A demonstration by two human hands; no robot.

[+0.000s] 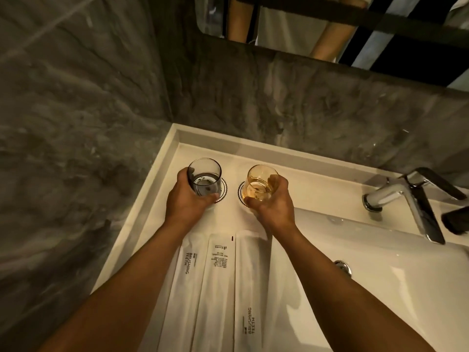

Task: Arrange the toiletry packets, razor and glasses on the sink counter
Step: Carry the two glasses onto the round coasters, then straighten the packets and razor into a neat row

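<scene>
My left hand grips a grey tinted glass that stands on a round coaster at the back of the white sink counter. Beside it, my right hand grips an amber glass over a second coaster. Nearer to me, three long white packets lie side by side between my forearms: a left one printed "BRUSHING TEETH", a middle one with small print and a right one printed "BRUSHING TEETH". No razor shows.
The white basin with its overflow hole lies to the right. A chrome tap stands at the back right, with a dark object at the frame's edge. Grey marble walls close the left and back; a mirror hangs above.
</scene>
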